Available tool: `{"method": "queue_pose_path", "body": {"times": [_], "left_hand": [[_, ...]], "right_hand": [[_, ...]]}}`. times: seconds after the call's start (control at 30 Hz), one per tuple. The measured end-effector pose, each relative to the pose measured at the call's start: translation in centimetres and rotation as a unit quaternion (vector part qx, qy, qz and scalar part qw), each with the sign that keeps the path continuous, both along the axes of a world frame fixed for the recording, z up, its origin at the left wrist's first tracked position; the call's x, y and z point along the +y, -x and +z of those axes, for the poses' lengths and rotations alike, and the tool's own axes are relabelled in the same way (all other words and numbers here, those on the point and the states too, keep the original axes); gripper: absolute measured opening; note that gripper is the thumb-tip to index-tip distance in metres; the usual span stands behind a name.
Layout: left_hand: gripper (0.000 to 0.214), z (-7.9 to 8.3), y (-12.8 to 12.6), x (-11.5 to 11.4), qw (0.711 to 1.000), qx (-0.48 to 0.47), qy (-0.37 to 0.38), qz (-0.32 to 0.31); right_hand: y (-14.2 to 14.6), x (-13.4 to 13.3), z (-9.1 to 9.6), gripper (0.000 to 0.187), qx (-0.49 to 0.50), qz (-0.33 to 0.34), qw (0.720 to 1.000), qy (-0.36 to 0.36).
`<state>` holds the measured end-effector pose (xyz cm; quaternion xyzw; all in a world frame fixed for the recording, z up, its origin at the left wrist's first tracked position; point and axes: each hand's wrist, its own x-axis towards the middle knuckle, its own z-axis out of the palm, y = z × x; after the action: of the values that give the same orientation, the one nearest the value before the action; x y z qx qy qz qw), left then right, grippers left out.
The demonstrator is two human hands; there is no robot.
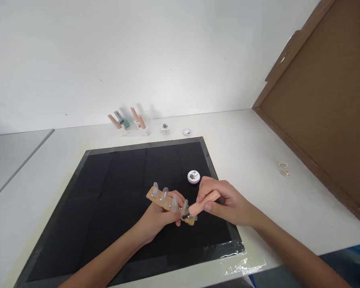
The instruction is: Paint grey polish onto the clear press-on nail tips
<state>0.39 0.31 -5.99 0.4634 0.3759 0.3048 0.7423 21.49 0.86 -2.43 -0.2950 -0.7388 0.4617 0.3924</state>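
Note:
My left hand [154, 222] is wrapped round a wooden nail-tip stand [150, 194] held over the black mat. Several clear false nails [165, 193] stick up from it in a row. Between thumb and fingers, my right hand [225, 202] pinches the peach cap of a nail polish brush [204, 203]. Its dark lower end is at the false nail nearest the right end of the stand; whether the bristles touch it I cannot tell. Just beyond my right fingers a small round pot [193, 177] with dark, shiny bits inside sits on the mat.
Taped down on the white table is the black mat [123, 180]. Along the wall stand several polish bottles [141, 123], a small square jar [165, 128] and a round lid [187, 131]. A cardboard panel [327, 100] rises at right, with two small round pieces [284, 169] near it.

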Motion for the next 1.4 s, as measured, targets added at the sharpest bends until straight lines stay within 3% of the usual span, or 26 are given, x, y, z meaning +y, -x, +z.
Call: {"method": "queue_pose_path", "body": {"times": [0.2,0.4,0.6,0.77,0.83,0.97,1.13,1.3,1.4], "left_hand": [[0.016,-0.17,0.18,0.08,1.000,-0.003,0.009,0.007],[0.020,0.28,0.00,0.06,0.999,-0.030,0.033,0.003],[0.020,0.33,-0.04,-0.06,0.995,-0.059,0.082,-0.010],[0.018,0.24,0.10,0.03,0.990,-0.081,0.116,-0.026],[0.017,0.20,0.16,0.07,0.988,-0.091,0.123,-0.028],[0.019,0.08,0.21,0.05,0.985,-0.096,0.141,-0.018],[0.018,0.09,0.26,-0.02,0.982,-0.112,0.154,-0.017],[0.016,0.16,0.25,0.01,0.980,-0.121,0.156,-0.015],[0.015,0.13,0.22,0.05,0.980,-0.124,0.156,-0.018]], "right_hand": [[0.00,0.28,-0.05,0.016,-0.014,-0.096,0.995,0.033],[-0.01,0.06,-0.05,0.015,0.005,0.013,1.000,0.007],[0.02,0.26,-0.26,0.014,0.022,-0.102,0.994,0.039],[0.23,-0.02,-0.25,0.018,0.049,0.000,0.999,0.010],[0.28,-0.07,-0.29,0.015,0.027,-0.015,0.999,0.024],[0.16,0.08,-0.44,0.014,0.033,-0.108,0.992,0.051],[0.22,0.13,-0.51,0.017,0.049,-0.014,0.998,0.022],[0.17,0.28,-0.54,0.014,0.033,-0.118,0.991,0.057],[0.12,0.29,-0.48,0.016,0.059,-0.086,0.993,0.049]]}}
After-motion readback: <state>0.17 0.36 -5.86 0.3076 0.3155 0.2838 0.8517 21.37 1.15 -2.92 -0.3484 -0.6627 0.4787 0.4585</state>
